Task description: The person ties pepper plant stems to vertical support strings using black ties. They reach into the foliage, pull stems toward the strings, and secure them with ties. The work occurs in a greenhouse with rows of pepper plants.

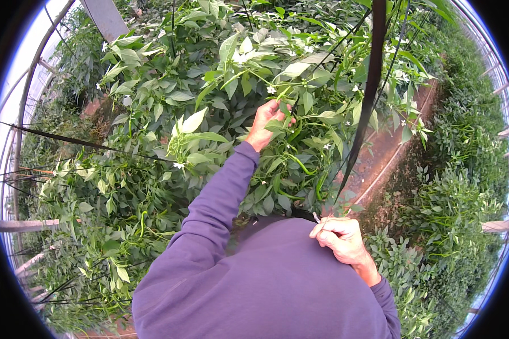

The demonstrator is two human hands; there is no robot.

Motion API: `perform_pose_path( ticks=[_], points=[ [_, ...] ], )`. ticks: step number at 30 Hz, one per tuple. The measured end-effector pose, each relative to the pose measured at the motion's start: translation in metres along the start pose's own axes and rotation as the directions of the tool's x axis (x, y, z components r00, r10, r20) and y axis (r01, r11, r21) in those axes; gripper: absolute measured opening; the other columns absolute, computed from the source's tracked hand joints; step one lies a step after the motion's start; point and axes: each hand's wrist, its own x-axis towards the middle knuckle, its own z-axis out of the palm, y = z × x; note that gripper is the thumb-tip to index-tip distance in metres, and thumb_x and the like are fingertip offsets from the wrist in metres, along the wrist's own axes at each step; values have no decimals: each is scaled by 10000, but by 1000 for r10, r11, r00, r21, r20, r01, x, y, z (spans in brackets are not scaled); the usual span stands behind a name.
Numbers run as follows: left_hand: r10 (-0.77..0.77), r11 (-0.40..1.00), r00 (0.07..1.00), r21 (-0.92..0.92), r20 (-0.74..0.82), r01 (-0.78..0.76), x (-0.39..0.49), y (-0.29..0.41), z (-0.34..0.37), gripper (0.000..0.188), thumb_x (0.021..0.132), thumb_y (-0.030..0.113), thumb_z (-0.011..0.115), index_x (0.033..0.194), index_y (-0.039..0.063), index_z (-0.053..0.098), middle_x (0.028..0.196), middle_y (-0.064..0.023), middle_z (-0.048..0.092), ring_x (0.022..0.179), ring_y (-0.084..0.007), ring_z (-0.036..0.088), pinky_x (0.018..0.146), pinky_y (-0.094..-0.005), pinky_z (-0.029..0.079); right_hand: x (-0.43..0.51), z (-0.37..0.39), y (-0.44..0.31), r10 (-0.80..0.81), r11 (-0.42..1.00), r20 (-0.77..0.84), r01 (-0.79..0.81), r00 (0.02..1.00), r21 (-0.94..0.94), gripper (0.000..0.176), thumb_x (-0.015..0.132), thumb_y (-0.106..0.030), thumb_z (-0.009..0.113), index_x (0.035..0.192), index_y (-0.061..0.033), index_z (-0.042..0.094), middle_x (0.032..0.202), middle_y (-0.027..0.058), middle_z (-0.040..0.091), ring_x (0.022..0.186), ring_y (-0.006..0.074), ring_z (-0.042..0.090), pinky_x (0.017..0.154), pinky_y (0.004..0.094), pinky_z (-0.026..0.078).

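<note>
My left hand (264, 127) reaches into a chili pepper plant (309, 112) in front of me. Its fingers are curled around a green stem (283, 94), and leaves partly cover the fingertips. Thin green peppers (300, 164) hang just below that hand, with small white flowers (271, 90) close by. Near the front of my purple top, my right hand (339, 238) is closed with its fingertips together. A small silvery piece (316, 218) sticks out at these fingertips; most of it is hidden, so its kind is unclear.
A dark strap (370, 93) hangs down at the right of the plant. Black cords (85, 142) cross the foliage on the left. Beyond the plant on the right runs a bare soil path (377, 156), with another pepper row (454, 203) past it. Greenhouse frame bars (29, 80) curve at the left.
</note>
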Motion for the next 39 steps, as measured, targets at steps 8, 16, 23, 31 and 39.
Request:
perform_pose_path(
  ticks=[8, 16, 23, 31, 39],
  points=[
    [-160, 987, 986, -25, -42, 160, 2, 17, -4, 334, 968, 158, 786, 1220, -40, 693, 1185, -144, 742, 1064, -255, 753, 905, -346, 623, 38, 12, -4, -73, 995, -8, 72, 997, -71, 119, 986, -32, 687, 992, 52, 771, 797, 26, 656, 677, 79, 552, 618, 256, 456],
    [-70, 937, 995, -347, -73, 40, -4, 32, -14, 345, 977, 118, 768, 1290, -4, 688, 1259, -136, 732, 1176, -238, 718, 985, -329, 618, 110, 7, -6, -9, 991, -290, 47, 957, 124, 181, 1029, -116, 707, 1151, 5, 766, 890, -36, 687, 783, 35, 568, 701, 211, 466],
    [-10, 993, 939, -111, -342, -30, -2, 64, -16, 223, 975, 114, 772, 1172, 11, 749, 1124, -120, 777, 1013, -215, 765, 896, -312, 641, 116, 28, 4, -59, 998, -130, 58, 990, -8, 183, 1045, -94, 661, 1152, 16, 761, 869, -45, 670, 765, 30, 552, 683, 205, 465],
    [149, 989, 873, 87, -464, -122, 2, 133, -53, 226, 984, 98, 760, 1167, -31, 730, 1136, -153, 769, 1014, -230, 761, 881, -301, 647, 153, 80, 25, -194, 968, 110, 209, 975, -141, 166, 999, -124, 705, 1069, 13, 768, 913, 79, 730, 774, 135, 646, 704, 316, 519],
    [115, 979, 870, 204, -480, -17, 3, 146, -53, 233, 990, 113, 757, 1170, -30, 726, 1128, -150, 771, 995, -211, 764, 870, -301, 636, 203, 99, 43, -627, 734, 13, 596, 779, -325, 107, 946, -45, 742, 1043, 0, 734, 888, 106, 659, 774, 239, 655, 706, 343, 523]
  ],
)
